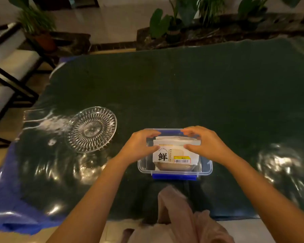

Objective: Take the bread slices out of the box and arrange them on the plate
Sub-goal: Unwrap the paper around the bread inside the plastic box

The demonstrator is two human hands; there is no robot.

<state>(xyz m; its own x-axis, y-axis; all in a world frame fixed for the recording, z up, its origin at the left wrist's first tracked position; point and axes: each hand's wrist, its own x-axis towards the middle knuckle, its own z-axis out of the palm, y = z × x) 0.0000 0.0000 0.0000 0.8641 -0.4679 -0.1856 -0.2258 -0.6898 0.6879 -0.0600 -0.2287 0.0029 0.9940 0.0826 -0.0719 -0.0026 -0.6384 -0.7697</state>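
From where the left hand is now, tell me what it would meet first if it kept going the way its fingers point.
The left hand points right, across the clear box. It would likely meet the right hand first, above the bread package. Depth is uncertain; both already seem to touch the package top.

A dark green tabletop (182,88) lies under a glossy clear film that wrinkles and throws bright glare at both sides. On it stands a cut-glass plate (91,129), transparent and ribbed in a sunburst pattern. Beside it sits a box (204,168) of clear, smooth plastic with opaque blue plastic clips. Inside is a bread packet (175,156) in shiny white printed wrapping bearing a yellow paper-like barcode sticker. Pale pink cloth (179,220), soft and matt, shows below.
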